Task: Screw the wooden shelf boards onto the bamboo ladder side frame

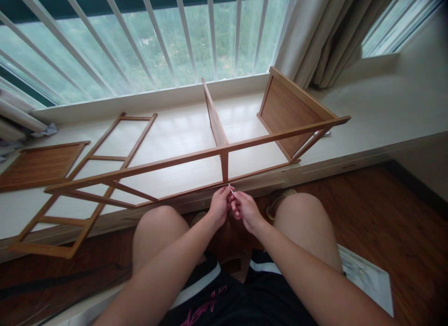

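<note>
A wooden rack frame (182, 159) lies on its side along the white window ledge. My left hand (220, 205) is closed at the frame's near edge, just below the end of the middle crosspiece (224, 165). Fingers of my right hand (247, 210) are pinched together right beside it. A thin, shiny metal piece (232, 192) shows between the fingertips, too small to tell whether it is a screw or a key. Both hands touch or nearly touch each other. Wooden panels stand inside the frame, one in the middle (214, 116) and one at the right end (290, 109).
A ladder-like wooden frame (93, 157) lies under the rack's left end and juts over the ledge's front edge. Farther left is a flat wooden panel (42, 163). White window bars (184, 31) and a beige curtain (311, 31) stand behind the ledge (168, 130). My knees flank the hands.
</note>
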A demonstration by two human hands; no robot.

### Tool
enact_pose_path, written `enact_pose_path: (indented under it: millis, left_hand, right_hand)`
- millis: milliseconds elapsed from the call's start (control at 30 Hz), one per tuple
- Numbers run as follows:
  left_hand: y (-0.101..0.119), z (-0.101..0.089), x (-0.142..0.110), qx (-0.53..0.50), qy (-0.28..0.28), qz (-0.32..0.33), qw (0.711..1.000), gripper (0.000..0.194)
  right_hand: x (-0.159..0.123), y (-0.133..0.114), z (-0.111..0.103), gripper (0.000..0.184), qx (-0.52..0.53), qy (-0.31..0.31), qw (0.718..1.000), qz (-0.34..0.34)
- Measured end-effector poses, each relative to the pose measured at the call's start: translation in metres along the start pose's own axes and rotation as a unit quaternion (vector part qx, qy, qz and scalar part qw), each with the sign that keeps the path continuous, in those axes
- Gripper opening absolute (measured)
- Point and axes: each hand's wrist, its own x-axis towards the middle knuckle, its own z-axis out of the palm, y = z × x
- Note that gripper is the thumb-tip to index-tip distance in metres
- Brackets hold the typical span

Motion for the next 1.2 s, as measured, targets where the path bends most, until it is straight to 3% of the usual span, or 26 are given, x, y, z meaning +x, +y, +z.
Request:
enact_pose_path:
  millis: [433, 633, 867, 1200]
  left_hand:
    - [-0.0001, 0.0005, -0.0011, 0.005, -0.014, 0.008, 1.000, 0.038]
    - [0.0000, 0.0004, -0.0007, -0.001, -0.015, 0.012, 1.000, 0.037]
    - [0.0007, -0.0004, 0.0019, -0.002, -0.006, 0.012, 1.000, 0.035]
    - [0.0051, 0.0019, -0.0002, -0.011, -0.009, 0.006, 1.000, 0.034]
  right_hand:
    - [0.0007, 0.0000, 0.0007, 0.031, -0.028, 0.004, 1.000, -0.012]
    - [0.0001, -0.0002, 0.0019, 0.029, -0.090, 0.023, 0.994, -0.055]
    - [0.0027, 0.0035, -0.0019, 0.030, -0.197, 0.040, 0.968, -0.149]
    - [0.0021, 0.0007, -0.0028, 0.034, -0.221, 0.060, 0.960, -0.164]
